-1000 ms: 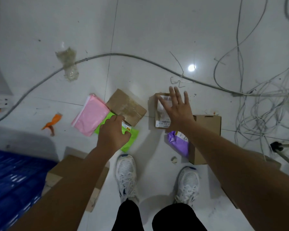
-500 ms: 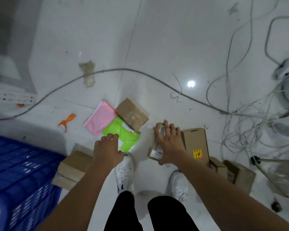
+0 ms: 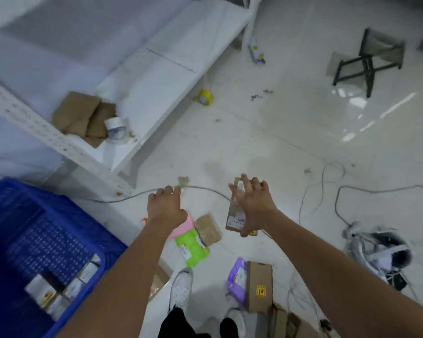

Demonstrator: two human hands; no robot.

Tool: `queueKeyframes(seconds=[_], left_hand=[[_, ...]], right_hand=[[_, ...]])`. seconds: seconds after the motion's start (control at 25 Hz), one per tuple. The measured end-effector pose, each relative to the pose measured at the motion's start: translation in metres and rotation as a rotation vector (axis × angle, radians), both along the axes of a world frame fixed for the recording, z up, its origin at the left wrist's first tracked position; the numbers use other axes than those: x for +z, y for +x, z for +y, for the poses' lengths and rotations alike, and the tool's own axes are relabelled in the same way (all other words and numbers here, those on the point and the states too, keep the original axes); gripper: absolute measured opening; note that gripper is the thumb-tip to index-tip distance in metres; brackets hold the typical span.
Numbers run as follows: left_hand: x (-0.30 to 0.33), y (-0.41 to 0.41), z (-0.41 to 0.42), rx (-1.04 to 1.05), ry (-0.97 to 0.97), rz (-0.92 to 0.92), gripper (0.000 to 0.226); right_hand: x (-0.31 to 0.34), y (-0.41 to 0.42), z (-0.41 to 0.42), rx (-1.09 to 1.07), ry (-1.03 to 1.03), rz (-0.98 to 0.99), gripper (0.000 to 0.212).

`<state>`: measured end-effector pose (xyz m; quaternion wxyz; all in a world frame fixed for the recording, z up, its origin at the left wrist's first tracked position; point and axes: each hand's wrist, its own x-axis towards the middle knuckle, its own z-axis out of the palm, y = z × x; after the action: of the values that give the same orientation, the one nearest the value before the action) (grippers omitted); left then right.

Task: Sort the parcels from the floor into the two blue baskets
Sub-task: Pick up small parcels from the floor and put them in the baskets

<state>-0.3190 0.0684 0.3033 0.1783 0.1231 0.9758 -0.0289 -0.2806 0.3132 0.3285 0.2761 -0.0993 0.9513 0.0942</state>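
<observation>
Shoes: two white sneakers [image 3: 180, 289] stand on the white tiled floor [image 3: 266, 142] at the near edge, between the person's forearms.
Near right parcels: a purple mailer bag [image 3: 237, 279] lies just beside a brown box with a yellow sticker [image 3: 259, 286]; more cardboard boxes [image 3: 280, 323] sit nearer, at the frame's bottom.
Blue basket: one blue plastic basket [image 3: 66, 211] stands at near left, with several small labelled parcels [image 3: 59, 286] lying in its near corner.
Parcel by the basket: a flat brown box [image 3: 160, 279] lies partly under the left forearm.
Middle cluster: a lime green mailer [image 3: 191, 247], a pink mailer [image 3: 185, 226] and a taped brown box [image 3: 208, 229] lie touching one another on the floor, between the two hands.
Left hand: left hand [image 3: 165, 208] hangs above the pink mailer with fingers loosely curled downward, holding nothing.
Right hand: right hand [image 3: 253, 203] grips a slim brown cardboard parcel [image 3: 235, 213] with a white label, fingers spread over its top face, thumb under its near end; the parcel is lifted clear of the floor.
Cables: grey cables [image 3: 327, 191] trail across the floor beyond the hands and to the right.
Right side: a white and black device [image 3: 379, 250] lies among the cables.
Far left: a white metal shelf [image 3: 156, 76] carries crumpled brown cardboard [image 3: 83, 115] and a roll of clear tape [image 3: 116, 129].
Far floor: a yellow tape roll [image 3: 205, 97] lies beside the shelf; a black folding stool [image 3: 369, 62] stands at far right.
</observation>
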Motion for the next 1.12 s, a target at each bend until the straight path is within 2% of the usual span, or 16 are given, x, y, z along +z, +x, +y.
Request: queueKeyframes(seconds=[0.24,0.48,0.8,0.92,1.12], left_hand=[[0.188,0.050,-0.142,0.229,-0.052,0.058,0.051],[0.267,0.149,-0.304,0.433,-0.001,0.084,0.054],[0.309,0.292,-0.547,0.730,-0.008,0.068,0.062],[0.312,0.317,-0.587,0.753,0.033,0.068,0.064],[0.312,0.331,-0.613,0.781,0.087,0.055,0.056]], right_hand=[[0.181,0.011,-0.104,0.175,0.021,0.072,0.145],[0.276,0.039,-0.254,0.288,-0.015,0.206,0.147],[0.321,0.120,-0.508,0.504,-0.007,0.167,0.147],[0.318,0.153,-0.571,0.604,0.017,0.167,0.148],[0.319,0.164,-0.614,0.656,0.042,0.146,0.150]])
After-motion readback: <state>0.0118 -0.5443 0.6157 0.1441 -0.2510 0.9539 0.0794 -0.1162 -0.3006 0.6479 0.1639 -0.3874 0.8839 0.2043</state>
